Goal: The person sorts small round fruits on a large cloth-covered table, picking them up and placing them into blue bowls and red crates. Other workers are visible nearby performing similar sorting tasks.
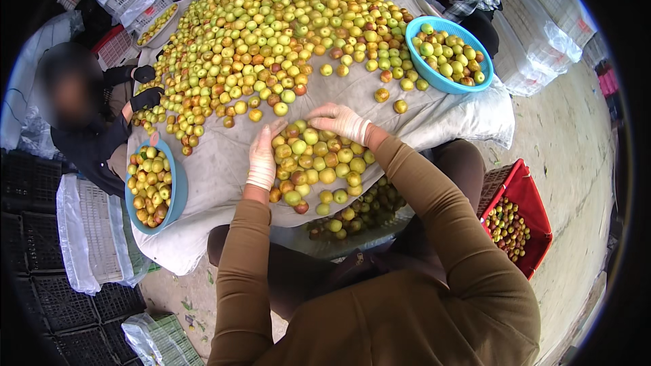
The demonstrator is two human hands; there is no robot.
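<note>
Both my hands wear thin white gloves. My left hand (262, 154) is cupped along the left side of a loose batch of yellow-green and brown jujubes (325, 160) near the table's front edge. Over the far side of the same batch curves my right hand (337, 121), its fingers touching the fruit at the back. Neither hand is closed around a single fruit. The batch lies on the pale cloth (218, 173) covering the table. Below the edge, more jujubes (363, 213) sit in a container between my legs, partly hidden by the cloth.
A large heap of jujubes (264, 25) spreads across the far table. Blue baskets of fruit stand at left (180, 188) and right (457, 86). A red-lined crate (539, 229) is on the floor at right. A co-worker in dark gloves (147, 97) reaches in from the left; others sit beyond.
</note>
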